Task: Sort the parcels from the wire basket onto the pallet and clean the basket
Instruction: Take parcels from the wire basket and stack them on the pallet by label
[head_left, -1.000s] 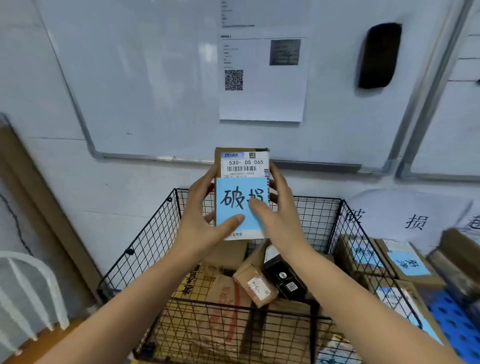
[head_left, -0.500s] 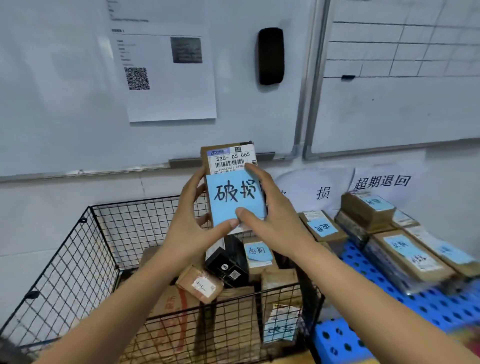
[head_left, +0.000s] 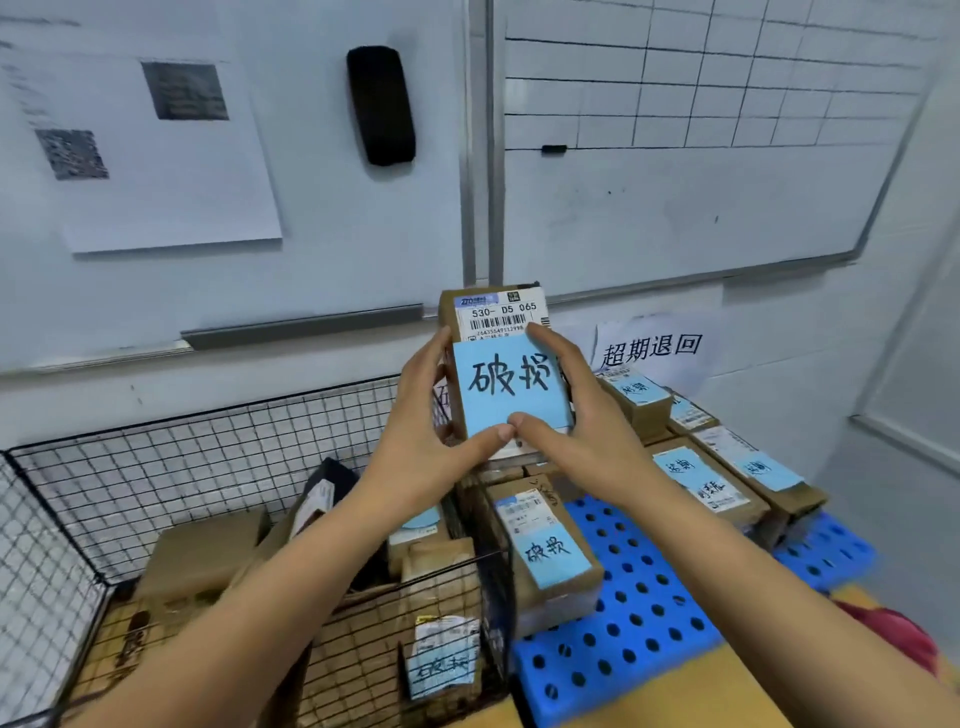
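Yellow ground (head_left: 675, 691) fills the bottom edge of the view. A blue perforated pallet (head_left: 639, 623) lies above it, and a black wire basket (head_left: 156, 478) stands just beside the pallet's left edge.

In the basket's near right corner, a parcel with a blue note (head_left: 441, 660) stands against the wire. A plain brown box (head_left: 202, 551) lies toward the basket's left wall, and a black box (head_left: 332, 478) sits tilted behind it.

On the pallet's left edge, just beside the basket wall, lies a cardboard parcel marked 破损 (head_left: 545, 551). Toward the pallet's far right corner, more boxes with blue notes (head_left: 711, 483) are stacked side by side.

Both bare forearms reach up over the basket's right wall. The left hand (head_left: 421, 441) and the right hand (head_left: 587, 415) grip the held parcel (head_left: 498, 317) upright in the air, above the line where basket and pallet meet. The fingers curl round its two sides. The thumbs lie across its front, and their tips touch at the lower edge of a blue note (head_left: 511, 389) reading 破损. A white shipping label above the note reads 530- D5 065.

On the wall behind the pallet hangs a paper sign (head_left: 652, 348) reading 超期退回. Higher up are two whiteboards. The left whiteboard (head_left: 337, 234) carries a printed sheet (head_left: 166, 171) and a black eraser (head_left: 381, 104). The right whiteboard (head_left: 701, 208) has a drawn grid.
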